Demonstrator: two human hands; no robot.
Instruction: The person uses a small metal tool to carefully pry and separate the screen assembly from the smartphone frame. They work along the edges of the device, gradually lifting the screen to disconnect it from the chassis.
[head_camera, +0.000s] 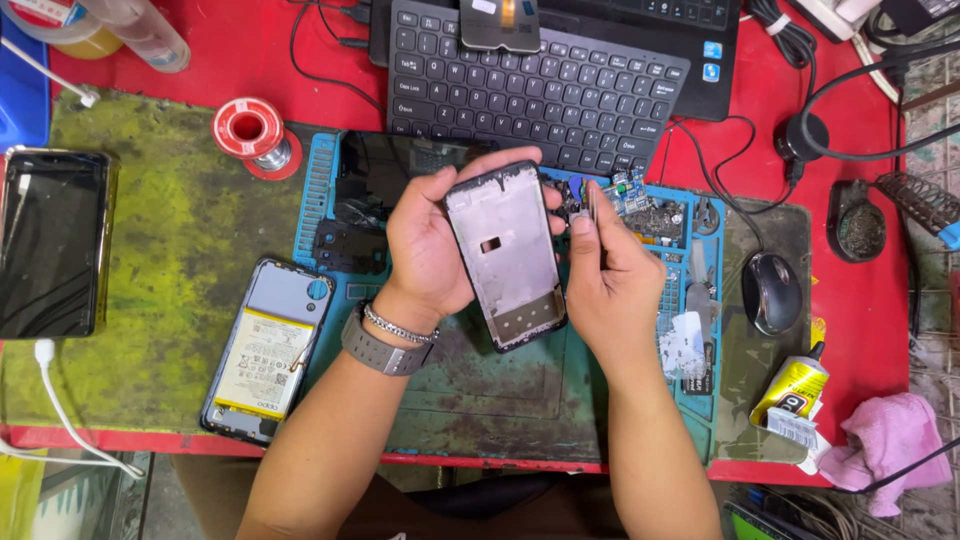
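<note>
We hold a bare phone frame (507, 255) over the blue repair mat (520, 390), our landmark on the red desk (860, 300). Our left hand (425, 250), with a grey watch band (378, 348) and a chain bracelet (398, 326) at the wrist, is wrapped around the frame's left edge, thumb on the metal face and fingertips curling over its top. Our right hand (605, 275) presses against the frame's right edge and pinches a thin metal tool (590, 203) between thumb and forefinger; we cannot tell what kind of tool it is.

On the mat's far right corner lie small circuit boards (640, 200) and loose parts. At the mat's far left corner rests a dark glass panel (385, 180). Just left of the mat, on the stained green pad (170, 250), an opened phone (265, 350) lies with its yellow-labelled battery facing up. Further left of the mat sits a phone with a dark screen (52, 243), and a white cable (70, 420) runs below it. A red solder spool (250, 133) stands beyond the mat's left corner. Behind the mat is a black keyboard (540, 90). Right of the mat we see a black mouse (772, 292), a yellow glue tube (790, 392) and a pink cloth (890, 440).
</note>
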